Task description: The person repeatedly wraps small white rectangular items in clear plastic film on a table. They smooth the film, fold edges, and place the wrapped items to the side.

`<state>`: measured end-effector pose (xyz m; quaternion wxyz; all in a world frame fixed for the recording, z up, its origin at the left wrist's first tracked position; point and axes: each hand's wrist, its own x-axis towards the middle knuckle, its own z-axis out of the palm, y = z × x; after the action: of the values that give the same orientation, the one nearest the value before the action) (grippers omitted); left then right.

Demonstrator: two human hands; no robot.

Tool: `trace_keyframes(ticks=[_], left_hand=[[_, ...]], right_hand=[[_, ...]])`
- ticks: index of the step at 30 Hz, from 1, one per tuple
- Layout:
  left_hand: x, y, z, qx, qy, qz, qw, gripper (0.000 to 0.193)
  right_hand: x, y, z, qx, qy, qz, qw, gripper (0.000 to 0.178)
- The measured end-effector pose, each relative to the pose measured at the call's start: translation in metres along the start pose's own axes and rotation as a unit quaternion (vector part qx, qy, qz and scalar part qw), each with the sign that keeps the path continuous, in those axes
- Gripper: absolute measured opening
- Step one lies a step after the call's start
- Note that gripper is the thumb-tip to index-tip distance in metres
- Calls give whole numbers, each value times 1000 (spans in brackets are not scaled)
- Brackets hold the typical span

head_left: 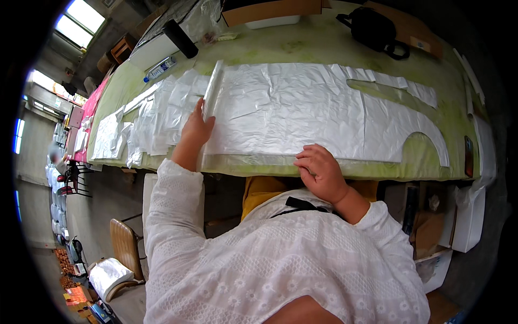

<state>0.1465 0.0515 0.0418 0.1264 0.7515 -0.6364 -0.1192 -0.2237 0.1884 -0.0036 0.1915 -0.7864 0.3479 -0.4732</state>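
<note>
A thin white plastic sheet (291,113), shaped like an apron with curved cut-outs at its right end, lies spread and wrinkled across the table. Its left end is bunched into an upright fold (214,89). My left hand (197,127) rests against that fold, thumb and forefinger apart; its other fingers are partly hidden. At the sheet's near edge is my right hand (321,170), fingers loosely bent and thumb apart, touching or just over the plastic. I see nothing gripped in it. Left of my left hand lies a layered pile of similar plastic sheets (164,110).
The table (302,40) has a green cover. Along its far side are a black cylinder (180,39), a water bottle (160,69), a cardboard box (270,12) and a black bag (372,29). A phone (468,155) lies at the right edge. A chair (125,243) stands lower left.
</note>
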Motion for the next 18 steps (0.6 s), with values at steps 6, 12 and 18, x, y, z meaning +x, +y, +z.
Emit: trace_keyframes(ticks=[6,12,18], left_hand=[[-56,107,21,-577,-92,1,812,90],[-81,174,72,-751,-131,18,647,102],[-101,199,96,-687,-184,21,703,104]], right_hand=[[-10,-30,-3,177,-3,165,970,45],[-4,-44,-3,408,-69,388,823,87],[-9,-37,-11,346,-1,430,834,89]])
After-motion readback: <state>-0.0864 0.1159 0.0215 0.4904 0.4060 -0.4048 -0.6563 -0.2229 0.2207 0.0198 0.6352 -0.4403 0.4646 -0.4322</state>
